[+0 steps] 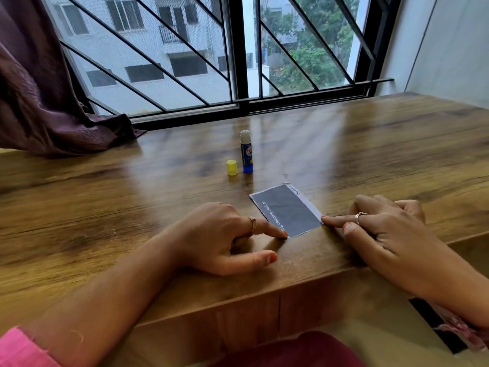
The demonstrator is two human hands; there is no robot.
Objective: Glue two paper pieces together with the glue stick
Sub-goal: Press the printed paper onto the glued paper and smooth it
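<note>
Paper (pixel 287 210) flat between hands, forefingers pressing corners

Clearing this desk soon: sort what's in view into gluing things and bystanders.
Gluing job:
- paper, pressed at its near corners by left hand and right hand
- glue stick, upright, uncapped
- cap

Bystanders:
- curtain
- window

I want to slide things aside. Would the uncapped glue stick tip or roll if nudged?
The glue stick stands upright on a narrow base, tall and slim, so a high nudge would probably topple it. Being round, it might then roll across the smooth table, and its exposed tip could smear.
</note>
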